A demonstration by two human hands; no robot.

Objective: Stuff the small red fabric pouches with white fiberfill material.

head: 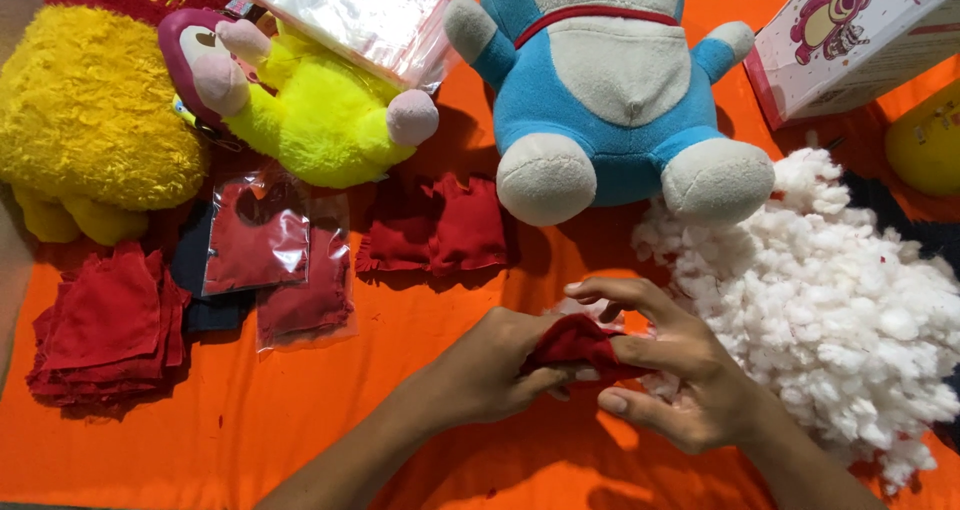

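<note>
Head view: left hand (500,365) and right hand (665,370) both pinch soft red felt pouch (575,342), perhaps part-stuffed, beside fluffy white stuffing (850,310)

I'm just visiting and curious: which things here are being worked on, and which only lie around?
In use: left hand, right hand, small red cloth pouch, white fluffy stuffing pile.

Lying about: blue-and-white plush toy, yellow plush toys, stacked red cloth squares.

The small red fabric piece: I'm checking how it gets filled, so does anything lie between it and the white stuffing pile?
Nothing visible does. Both hands, left hand and right hand, hold the small red fabric piece, and the fluffy white stuffing pile lies right beside the right hand on the orange cloth, with no object between them.
</note>
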